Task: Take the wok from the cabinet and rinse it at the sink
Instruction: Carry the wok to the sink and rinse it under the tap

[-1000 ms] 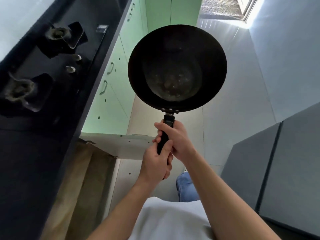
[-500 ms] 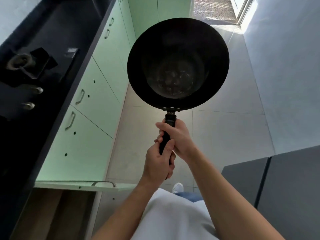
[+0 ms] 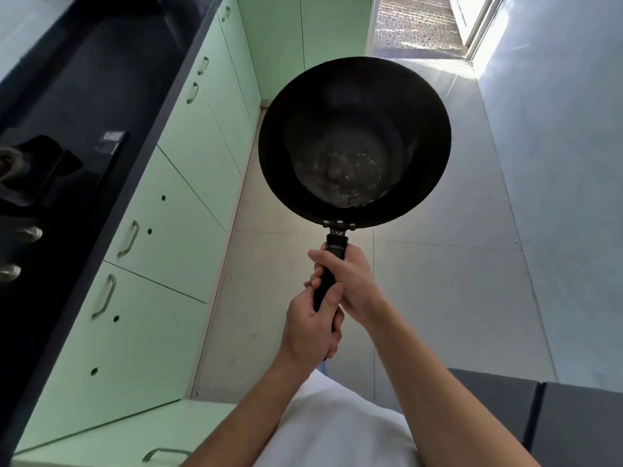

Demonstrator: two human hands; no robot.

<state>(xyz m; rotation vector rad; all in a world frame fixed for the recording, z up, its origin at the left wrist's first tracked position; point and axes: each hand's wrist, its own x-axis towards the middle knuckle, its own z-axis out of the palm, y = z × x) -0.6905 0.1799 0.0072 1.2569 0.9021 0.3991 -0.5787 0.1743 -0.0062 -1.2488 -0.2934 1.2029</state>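
A black wok (image 3: 354,143) with pale residue in its bottom hangs in the air over the floor, its bowl facing me. Its black handle points back toward my body. My right hand (image 3: 350,281) grips the handle close to the bowl. Just behind it, my left hand (image 3: 312,328) grips the end of the same handle. No sink is in view.
A dark countertop (image 3: 101,96) with a black gas hob (image 3: 37,183) runs along the left. Below it are pale green cabinet doors (image 3: 161,251); one open door (image 3: 135,443) juts out at the bottom left. Grey panels (image 3: 556,426) stand at the right; a bright doorway (image 3: 421,21) lies ahead.
The view has swung along the counter, so the hob and open cabinet slid down and left. The wok has tilted slightly and stays in both hands.
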